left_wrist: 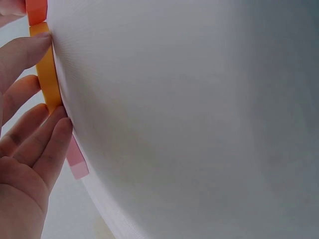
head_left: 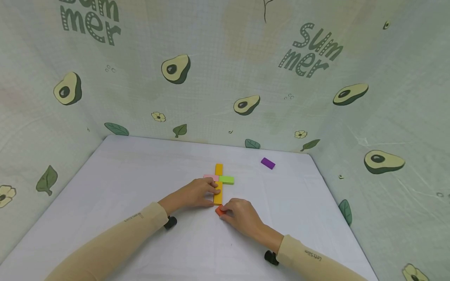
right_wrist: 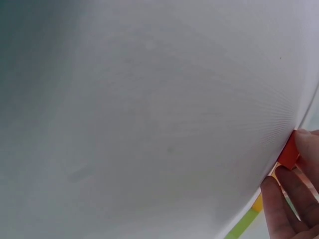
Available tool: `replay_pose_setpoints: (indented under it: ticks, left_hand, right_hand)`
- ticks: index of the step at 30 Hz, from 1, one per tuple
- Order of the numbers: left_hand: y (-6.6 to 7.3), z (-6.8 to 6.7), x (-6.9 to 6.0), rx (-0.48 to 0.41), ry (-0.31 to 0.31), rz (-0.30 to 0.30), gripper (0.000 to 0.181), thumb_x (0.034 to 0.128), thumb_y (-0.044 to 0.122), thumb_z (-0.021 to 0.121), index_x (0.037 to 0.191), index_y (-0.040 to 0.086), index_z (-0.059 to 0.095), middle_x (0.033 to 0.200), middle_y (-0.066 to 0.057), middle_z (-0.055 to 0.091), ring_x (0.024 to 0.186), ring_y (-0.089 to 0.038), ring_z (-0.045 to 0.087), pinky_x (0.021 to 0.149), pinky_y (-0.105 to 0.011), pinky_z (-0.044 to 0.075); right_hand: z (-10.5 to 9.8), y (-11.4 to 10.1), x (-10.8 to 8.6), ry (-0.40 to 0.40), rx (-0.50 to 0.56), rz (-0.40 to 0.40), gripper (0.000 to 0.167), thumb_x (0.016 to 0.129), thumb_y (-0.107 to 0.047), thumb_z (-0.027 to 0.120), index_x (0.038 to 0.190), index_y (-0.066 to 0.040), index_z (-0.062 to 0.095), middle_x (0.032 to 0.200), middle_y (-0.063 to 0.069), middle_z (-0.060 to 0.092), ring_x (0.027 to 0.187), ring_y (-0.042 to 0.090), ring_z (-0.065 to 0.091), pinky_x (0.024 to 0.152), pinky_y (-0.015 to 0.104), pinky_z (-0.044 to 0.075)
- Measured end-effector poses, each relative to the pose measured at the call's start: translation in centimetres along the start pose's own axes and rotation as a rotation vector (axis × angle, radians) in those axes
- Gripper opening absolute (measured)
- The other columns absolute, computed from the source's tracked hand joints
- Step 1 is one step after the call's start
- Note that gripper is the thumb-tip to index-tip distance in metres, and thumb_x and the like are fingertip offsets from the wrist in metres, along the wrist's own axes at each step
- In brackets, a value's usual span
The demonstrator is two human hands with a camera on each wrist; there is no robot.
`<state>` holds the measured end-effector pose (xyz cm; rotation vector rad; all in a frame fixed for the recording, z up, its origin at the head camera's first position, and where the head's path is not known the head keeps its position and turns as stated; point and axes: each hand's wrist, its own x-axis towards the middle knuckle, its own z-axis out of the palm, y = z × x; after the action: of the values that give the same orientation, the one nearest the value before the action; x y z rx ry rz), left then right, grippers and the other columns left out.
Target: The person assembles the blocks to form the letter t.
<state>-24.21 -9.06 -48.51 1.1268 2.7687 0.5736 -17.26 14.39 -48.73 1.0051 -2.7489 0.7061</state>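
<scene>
My left hand (head_left: pixel 197 193) rests on the lower yellow block (head_left: pixel 218 198), its thumb along the side near the lower end and its fingers at the upper part. In the left wrist view, that hand's fingers look mostly straight. My right hand (head_left: pixel 242 216) pinches a red-orange block (head_left: pixel 219 211) between thumb and fingers, just below the yellow block's near end. Above the left fingers, a pink block (head_left: pixel 211 176) and a green block (head_left: pixel 227 180) lie to either side, with another yellow block (head_left: pixel 219 169) beyond them. Together the blocks form a cross shape.
A lone purple block (head_left: pixel 268 163) lies farther back to the right on the white-covered table (head_left: pixel 140 168). Patterned cloth (head_left: pixel 211 86) with avocados and leaves hangs behind the table and along both sides. A small black device is at each wrist.
</scene>
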Motion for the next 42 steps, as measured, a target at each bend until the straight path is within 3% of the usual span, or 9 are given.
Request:
replay_pose_setpoints:
  ticks: [8, 32, 42]
  left_hand:
    - [-0.2, 0.0, 0.0, -0.001, 0.003, 0.003, 0.049, 0.091, 0.03, 0.087, 0.135, 0.012, 0.075, 0.131, -0.003, 0.068, 0.123, -0.021, 0.065, 0.107, -0.039, 0.054]
    - [-0.1, -0.1, -0.1, -0.007, 0.011, 0.015, 0.048, 0.0913, 0.03, 0.087, 0.134, 0.012, 0.075, 0.131, -0.003, 0.068, 0.122, -0.021, 0.065, 0.107, -0.039, 0.054]
    - [-0.1, 0.0, -0.1, -0.008, 0.011, 0.01, 0.049, 0.0908, 0.03, 0.087, 0.135, 0.012, 0.075, 0.13, -0.003, 0.068, 0.122, -0.02, 0.065, 0.107, -0.039, 0.054]
  right_hand:
    - [0.2, 0.1, 0.1, 0.031, 0.015, -0.021, 0.02, 0.083, -0.016, 0.093, 0.1, -0.009, 0.085, 0.093, -0.002, 0.079, 0.084, 0.009, 0.071, 0.079, 0.025, 0.061]
    - [0.1, 0.1, 0.0, -0.01, 0.009, 0.018, 0.024, 0.087, -0.02, 0.091, 0.109, -0.012, 0.083, 0.102, -0.004, 0.08, 0.092, 0.008, 0.072, 0.088, 0.03, 0.061]
    - [-0.8, 0.7, -0.5, -0.038, 0.013, 0.05, 0.032, 0.086, -0.011, 0.09, 0.116, -0.011, 0.08, 0.11, 0.0, 0.078, 0.098, 0.013, 0.072, 0.089, 0.033, 0.062]
